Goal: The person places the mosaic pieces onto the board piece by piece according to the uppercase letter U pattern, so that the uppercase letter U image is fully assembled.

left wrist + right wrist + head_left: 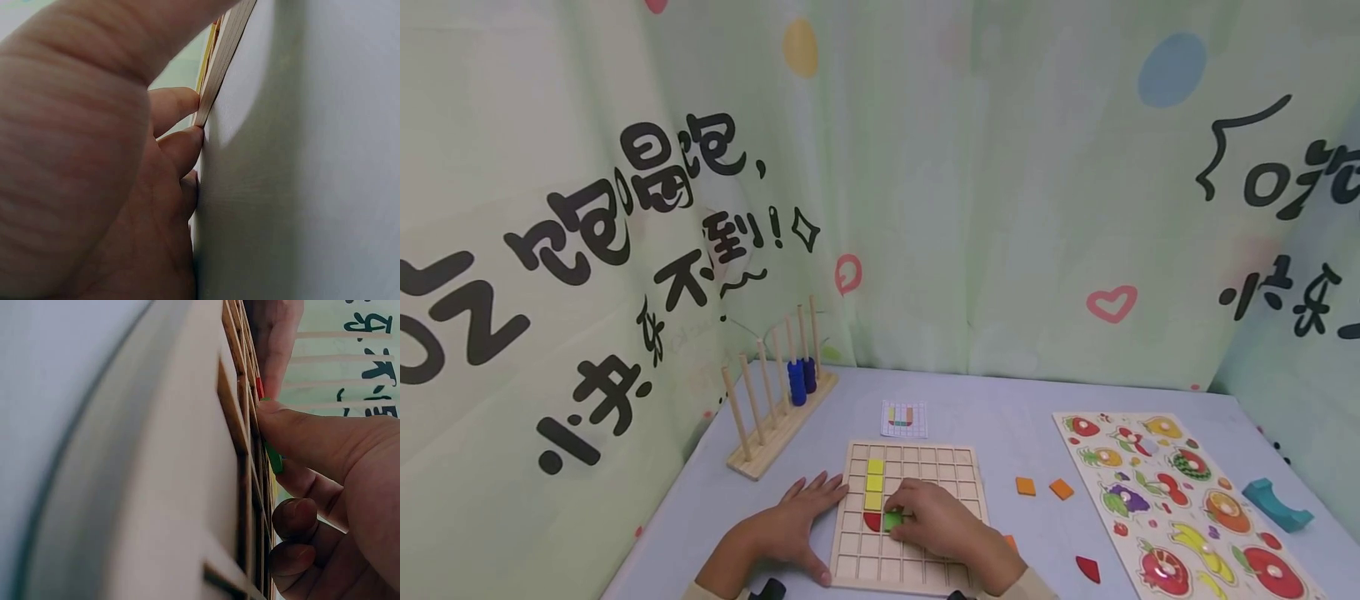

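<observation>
A wooden grid board (865, 567) lies on the table. My left hand (790, 529) rests beside it with fingers spread, its fingertips and thumb at the left edge. Between thumb and finger, my right hand (936, 521) pinches a green square tile (892, 522) at the board's surface. In the right wrist view the green tile (274, 457) stands tilted against the grid. Just left of it sits a red rounded piece (872, 522) in a cell. Above that piece, a column of yellow tiles (874, 483) fills several cells.
Behind the board lies a small pattern card (904, 419). A peg stand (782, 429) with blue beads is at left. Orange tiles (1026, 486) and a red quarter piece (1087, 569) lie right of the board, near a fruit puzzle (1150, 475) and teal arch block (1277, 505).
</observation>
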`<state>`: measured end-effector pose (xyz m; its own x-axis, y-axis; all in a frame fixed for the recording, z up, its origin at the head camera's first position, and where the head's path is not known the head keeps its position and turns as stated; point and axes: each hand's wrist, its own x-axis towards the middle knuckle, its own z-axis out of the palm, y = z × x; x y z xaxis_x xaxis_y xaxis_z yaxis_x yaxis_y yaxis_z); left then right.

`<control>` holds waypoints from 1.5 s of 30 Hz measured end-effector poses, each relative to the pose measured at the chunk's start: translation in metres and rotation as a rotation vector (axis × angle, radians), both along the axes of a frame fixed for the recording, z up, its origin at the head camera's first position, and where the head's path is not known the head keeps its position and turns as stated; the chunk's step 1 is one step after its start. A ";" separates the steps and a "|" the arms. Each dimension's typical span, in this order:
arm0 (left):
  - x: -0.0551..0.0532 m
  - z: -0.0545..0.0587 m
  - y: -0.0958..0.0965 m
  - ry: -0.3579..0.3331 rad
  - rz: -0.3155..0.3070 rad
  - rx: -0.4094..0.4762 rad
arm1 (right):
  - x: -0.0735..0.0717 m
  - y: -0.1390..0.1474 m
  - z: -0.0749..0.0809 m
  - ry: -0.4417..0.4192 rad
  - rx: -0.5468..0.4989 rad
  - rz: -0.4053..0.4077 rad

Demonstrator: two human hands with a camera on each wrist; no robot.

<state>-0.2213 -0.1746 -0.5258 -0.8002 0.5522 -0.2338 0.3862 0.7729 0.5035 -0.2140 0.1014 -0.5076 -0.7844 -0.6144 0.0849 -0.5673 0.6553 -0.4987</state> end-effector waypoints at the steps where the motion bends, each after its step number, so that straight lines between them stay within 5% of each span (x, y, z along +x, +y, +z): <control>1: 0.000 0.000 0.000 -0.002 0.001 0.000 | 0.000 -0.001 0.000 0.000 0.001 0.000; 29: 0.000 0.001 0.001 0.003 0.000 -0.001 | 0.003 -0.001 0.002 -0.009 0.031 -0.031; 45: 0.000 0.001 0.003 -0.006 0.010 0.003 | 0.020 0.034 0.017 -0.035 0.035 -0.055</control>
